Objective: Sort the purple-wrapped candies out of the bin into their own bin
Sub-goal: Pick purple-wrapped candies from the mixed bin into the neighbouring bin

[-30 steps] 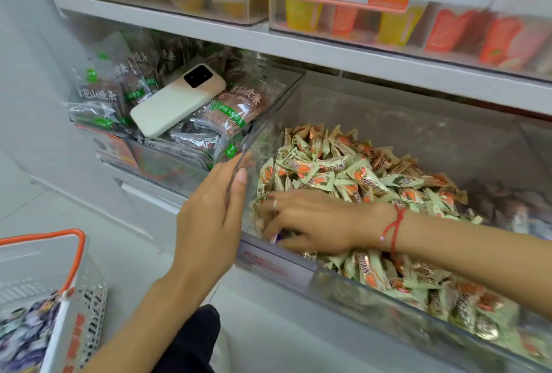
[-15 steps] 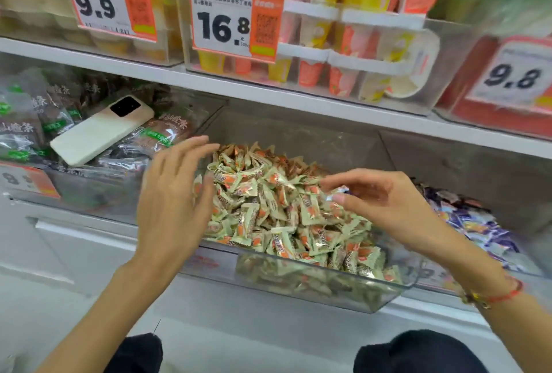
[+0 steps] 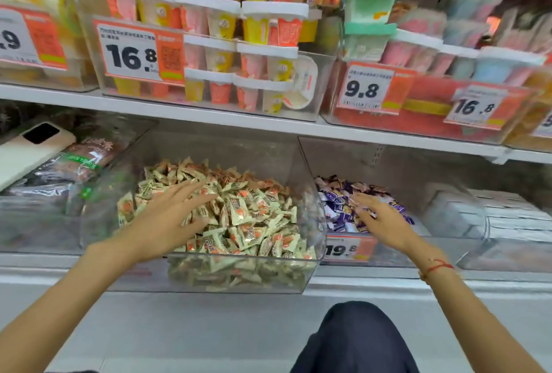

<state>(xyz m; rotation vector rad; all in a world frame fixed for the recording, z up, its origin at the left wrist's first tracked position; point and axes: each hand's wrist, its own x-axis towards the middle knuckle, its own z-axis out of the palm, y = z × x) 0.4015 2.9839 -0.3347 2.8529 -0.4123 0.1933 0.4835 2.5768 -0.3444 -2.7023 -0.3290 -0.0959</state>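
Since the frame half a second ago, the right hand [image 3: 385, 219] is no longer pinching a small candy over the clear bin [image 3: 239, 277] of pale green and orange candies [image 3: 248, 217]; it is now reaching over the neighbouring bin [image 3: 343, 241] on the right, where the purple-wrapped candies [image 3: 337, 205] are lying in a heap. Its fingers are lying straight and spread just above that heap, and they are holding nothing that I can see, though motion blur is making the fingertips a little unclear. The left hand [image 3: 170, 217] is now lying over the green and orange pile, fingers stretched and apart, palm down, seemingly touching the top wrappers. Both hands are therefore loose, gripping nothing. A red string bracelet [image 3: 437, 268] is sitting on the right wrist. An orange price label [image 3: 348, 248] reading 19.8 is hanging on the front of the purple bin. To the far left, a white phone [image 3: 27, 151] is resting on dark packets in another bin. Above, the upper shelf [image 3: 209, 113] is carrying cups and orange price cards.
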